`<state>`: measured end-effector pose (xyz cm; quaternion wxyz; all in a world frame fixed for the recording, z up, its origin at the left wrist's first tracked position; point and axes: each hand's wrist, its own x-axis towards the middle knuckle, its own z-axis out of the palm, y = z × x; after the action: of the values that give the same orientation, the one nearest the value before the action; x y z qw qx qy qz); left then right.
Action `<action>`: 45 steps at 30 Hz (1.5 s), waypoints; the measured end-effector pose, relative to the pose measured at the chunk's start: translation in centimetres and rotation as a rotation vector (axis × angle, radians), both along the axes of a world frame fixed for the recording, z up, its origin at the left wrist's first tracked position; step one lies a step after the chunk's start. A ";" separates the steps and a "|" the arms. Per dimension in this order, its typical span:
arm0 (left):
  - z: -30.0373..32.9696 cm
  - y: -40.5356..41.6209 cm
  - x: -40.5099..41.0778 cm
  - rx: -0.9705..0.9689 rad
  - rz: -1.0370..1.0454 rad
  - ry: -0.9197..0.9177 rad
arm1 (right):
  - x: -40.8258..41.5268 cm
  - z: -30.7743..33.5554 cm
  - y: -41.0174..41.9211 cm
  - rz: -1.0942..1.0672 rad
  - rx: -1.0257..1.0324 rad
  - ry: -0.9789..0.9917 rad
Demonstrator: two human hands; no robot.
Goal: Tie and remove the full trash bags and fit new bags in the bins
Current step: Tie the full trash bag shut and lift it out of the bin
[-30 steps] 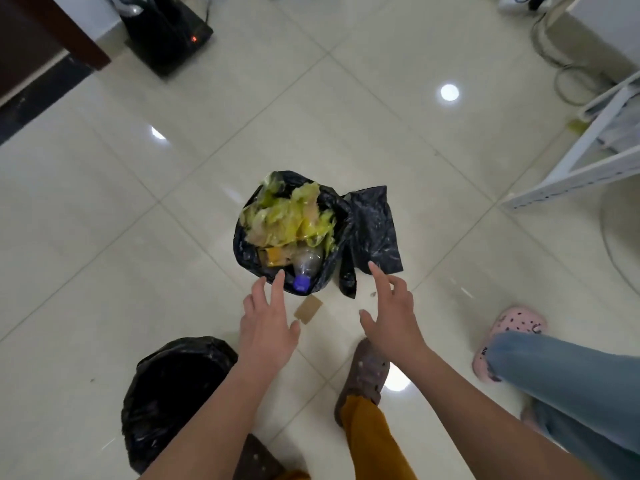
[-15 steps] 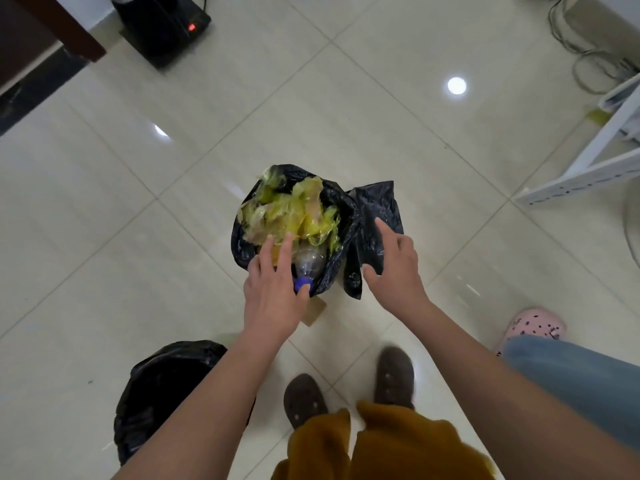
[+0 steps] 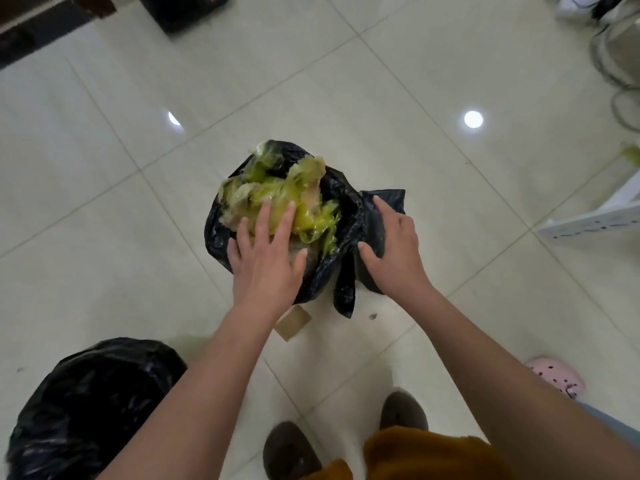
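Observation:
A full black trash bag (image 3: pixel 218 233) stands open on the tiled floor, stuffed with crumpled yellow-green plastic (image 3: pixel 277 188). My left hand (image 3: pixel 266 258) lies flat on top of the trash at the bag's near edge, fingers straight and spread. My right hand (image 3: pixel 394 247) rests on the loose black flap (image 3: pixel 391 199) at the bag's right side, fingers loosely bent over it. Whether the right hand grips the flap I cannot tell. A second black bag (image 3: pixel 86 407) sits at the lower left, partly behind my left forearm.
A small brown cardboard scrap (image 3: pixel 294 322) lies on the floor just below the bag. My two dark shoes (image 3: pixel 401 410) stand at the bottom. Another person's pink clog (image 3: pixel 557 375) is at the right edge. White furniture (image 3: pixel 595 220) and cables stand at the right.
Both hands moved forward onto the bag. The left hand now covers the bottle that showed earlier, and the right hand came down on the side flap.

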<state>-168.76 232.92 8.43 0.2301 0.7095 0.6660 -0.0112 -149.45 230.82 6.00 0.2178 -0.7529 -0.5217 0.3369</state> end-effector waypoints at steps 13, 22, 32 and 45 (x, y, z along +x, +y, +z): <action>-6.0 6.7 1.0 0.191 -0.084 0.092 | 2.3 -7.1 10.9 0.185 0.073 0.015; -7.4 6.5 1.3 0.189 -0.099 0.024 | 1.0 -8.4 13.8 0.135 0.046 0.121; -7.6 5.8 0.9 0.198 -0.126 0.045 | 1.0 -6.3 13.0 0.074 0.272 -0.006; -6.5 5.5 1.0 0.241 -0.076 -0.021 | 2.5 -4.2 10.9 0.170 0.117 0.017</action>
<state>-167.72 238.45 1.96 0.1497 0.7568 0.6327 0.0677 -146.94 241.74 1.82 0.2366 -0.6891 -0.6005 0.3294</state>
